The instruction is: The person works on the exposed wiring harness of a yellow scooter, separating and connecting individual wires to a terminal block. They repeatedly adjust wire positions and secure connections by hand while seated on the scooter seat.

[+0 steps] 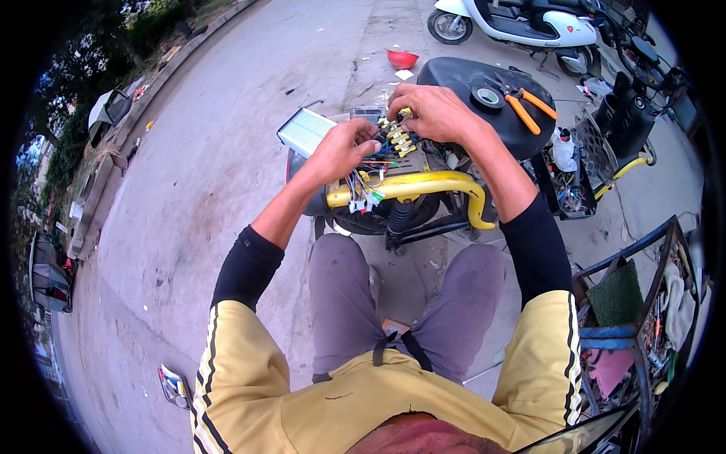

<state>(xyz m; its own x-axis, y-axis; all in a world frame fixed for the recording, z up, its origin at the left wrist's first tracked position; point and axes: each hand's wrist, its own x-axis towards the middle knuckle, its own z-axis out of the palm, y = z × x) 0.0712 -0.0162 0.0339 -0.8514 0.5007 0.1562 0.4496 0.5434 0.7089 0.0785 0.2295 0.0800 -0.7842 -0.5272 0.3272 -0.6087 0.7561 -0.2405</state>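
My left hand [346, 150] is closed in a pinch beside a bundle of thin wires. What its fingertips hold is too small to make out. My right hand [435, 113] bends over the far end of a yellow terminal block [401, 144], fingers pressed together; its grip is partly hidden. Left of my hands lies a silver finned metal box [304, 130], which looks like a motor controller. Coloured leads with small plug connectors [366, 198] dangle over the yellow frame tube [416, 184] of a two-wheeler in front of me.
Right of my hands is a black seat [461, 73], carrying a tape roll [487, 97] and orange-handled pliers [523, 113]. A red bowl-shaped thing [402, 59] sits beyond. A white scooter [522, 26] stands far right. Near right, a metal-framed cart [616, 340] holds clutter.
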